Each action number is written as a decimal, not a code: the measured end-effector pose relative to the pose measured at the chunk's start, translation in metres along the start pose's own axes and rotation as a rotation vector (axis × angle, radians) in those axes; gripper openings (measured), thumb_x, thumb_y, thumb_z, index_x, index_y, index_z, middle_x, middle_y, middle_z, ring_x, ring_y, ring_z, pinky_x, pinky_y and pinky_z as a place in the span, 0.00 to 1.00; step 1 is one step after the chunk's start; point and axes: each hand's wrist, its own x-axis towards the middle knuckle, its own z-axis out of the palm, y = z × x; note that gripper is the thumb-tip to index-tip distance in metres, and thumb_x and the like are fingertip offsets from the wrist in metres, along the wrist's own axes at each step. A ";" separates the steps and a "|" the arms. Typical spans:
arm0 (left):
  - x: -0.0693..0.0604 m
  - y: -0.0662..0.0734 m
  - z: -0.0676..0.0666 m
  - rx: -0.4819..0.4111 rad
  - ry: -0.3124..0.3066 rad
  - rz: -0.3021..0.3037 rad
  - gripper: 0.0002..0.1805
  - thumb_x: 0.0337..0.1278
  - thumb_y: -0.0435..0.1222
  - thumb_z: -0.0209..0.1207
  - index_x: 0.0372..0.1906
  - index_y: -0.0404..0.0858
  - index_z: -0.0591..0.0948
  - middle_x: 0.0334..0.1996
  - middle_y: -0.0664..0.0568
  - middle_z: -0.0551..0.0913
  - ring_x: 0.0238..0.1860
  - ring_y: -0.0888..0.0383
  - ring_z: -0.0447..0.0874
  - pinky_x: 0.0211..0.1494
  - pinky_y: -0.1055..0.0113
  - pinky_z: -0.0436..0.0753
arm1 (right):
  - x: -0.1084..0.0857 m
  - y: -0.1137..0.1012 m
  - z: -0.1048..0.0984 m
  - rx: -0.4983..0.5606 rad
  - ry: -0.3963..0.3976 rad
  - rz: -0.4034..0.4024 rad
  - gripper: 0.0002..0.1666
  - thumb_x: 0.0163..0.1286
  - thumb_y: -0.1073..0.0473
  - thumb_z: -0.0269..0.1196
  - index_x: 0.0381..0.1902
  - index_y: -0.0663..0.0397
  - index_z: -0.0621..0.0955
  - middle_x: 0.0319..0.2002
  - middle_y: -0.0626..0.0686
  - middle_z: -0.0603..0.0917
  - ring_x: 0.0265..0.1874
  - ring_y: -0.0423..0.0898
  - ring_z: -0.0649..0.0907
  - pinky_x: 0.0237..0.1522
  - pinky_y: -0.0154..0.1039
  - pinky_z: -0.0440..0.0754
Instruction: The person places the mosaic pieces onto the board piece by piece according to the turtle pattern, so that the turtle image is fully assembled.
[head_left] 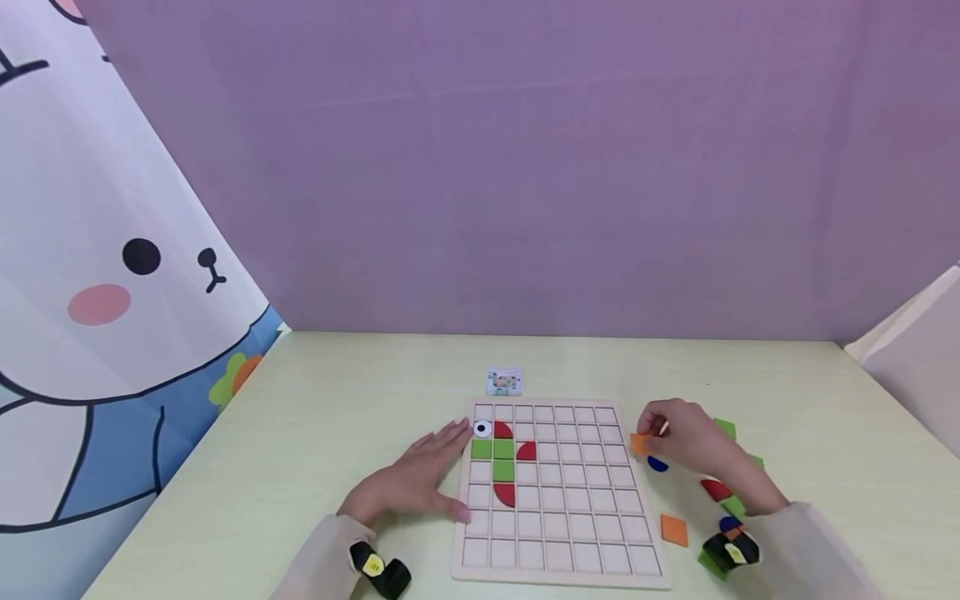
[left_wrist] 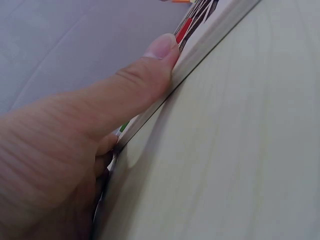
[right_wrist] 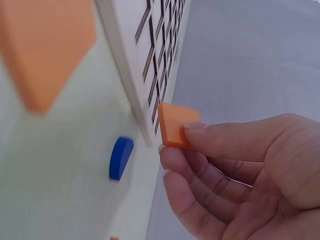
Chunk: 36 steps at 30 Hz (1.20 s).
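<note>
Orange square tile (head_left: pixel 640 443) is pinched in the right hand (head_left: pixel 684 435), just by the right edge of the wooden grid board (head_left: pixel 567 503). Board's left edge is touched by the left hand (head_left: pixel 417 478), thumb spread well off the fingers.

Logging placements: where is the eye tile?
In the head view, the eye tile sits in the leftmost column of the board, left of a red piece, above a green square.

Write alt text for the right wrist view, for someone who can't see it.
A right hand pinches a flat orange square tile near a pale gridded board. On the pale tabletop lie a blue curved piece and a blurred second orange tile.
</note>
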 end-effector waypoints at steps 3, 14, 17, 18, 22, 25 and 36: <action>0.000 0.001 0.000 0.001 0.000 0.003 0.61 0.42 0.61 0.66 0.76 0.41 0.47 0.77 0.52 0.41 0.77 0.49 0.35 0.77 0.45 0.42 | 0.002 -0.004 0.002 0.018 -0.007 -0.028 0.05 0.57 0.70 0.65 0.30 0.57 0.78 0.27 0.47 0.78 0.26 0.42 0.73 0.23 0.31 0.72; -0.001 0.002 -0.001 0.004 0.003 0.001 0.61 0.42 0.61 0.66 0.76 0.41 0.46 0.77 0.51 0.41 0.77 0.49 0.35 0.77 0.45 0.42 | 0.009 -0.025 0.009 0.070 -0.028 -0.041 0.05 0.56 0.72 0.63 0.29 0.59 0.79 0.27 0.48 0.79 0.26 0.43 0.75 0.23 0.31 0.74; -0.002 0.002 -0.001 0.001 0.003 0.002 0.61 0.42 0.61 0.66 0.76 0.41 0.46 0.77 0.51 0.41 0.77 0.49 0.35 0.77 0.45 0.42 | 0.011 -0.030 0.011 0.073 -0.030 -0.052 0.06 0.57 0.72 0.64 0.29 0.58 0.79 0.27 0.48 0.79 0.26 0.42 0.75 0.24 0.31 0.74; -0.002 0.002 -0.001 0.000 0.002 0.003 0.61 0.42 0.61 0.66 0.76 0.41 0.46 0.77 0.51 0.41 0.77 0.49 0.35 0.77 0.45 0.42 | 0.012 -0.032 0.012 0.077 -0.030 -0.058 0.06 0.56 0.72 0.64 0.29 0.58 0.80 0.27 0.48 0.80 0.26 0.42 0.75 0.25 0.31 0.74; -0.002 0.003 -0.001 -0.002 0.001 0.003 0.61 0.42 0.61 0.66 0.76 0.41 0.46 0.77 0.51 0.41 0.77 0.49 0.35 0.77 0.45 0.42 | 0.015 -0.037 0.014 0.094 -0.034 -0.078 0.07 0.56 0.73 0.63 0.29 0.57 0.80 0.27 0.47 0.80 0.26 0.41 0.76 0.27 0.31 0.74; -0.001 0.002 -0.001 0.003 -0.001 0.001 0.61 0.42 0.61 0.65 0.76 0.41 0.46 0.77 0.51 0.40 0.77 0.50 0.34 0.77 0.46 0.42 | 0.016 -0.041 0.017 0.100 -0.036 -0.087 0.07 0.56 0.73 0.63 0.29 0.57 0.80 0.27 0.47 0.80 0.27 0.41 0.76 0.28 0.31 0.75; -0.001 0.002 -0.001 0.000 0.000 -0.001 0.61 0.42 0.61 0.66 0.76 0.42 0.46 0.77 0.51 0.40 0.77 0.50 0.34 0.77 0.46 0.41 | 0.024 -0.057 0.030 0.095 -0.041 -0.077 0.08 0.55 0.73 0.65 0.27 0.56 0.80 0.24 0.46 0.78 0.26 0.42 0.74 0.28 0.30 0.73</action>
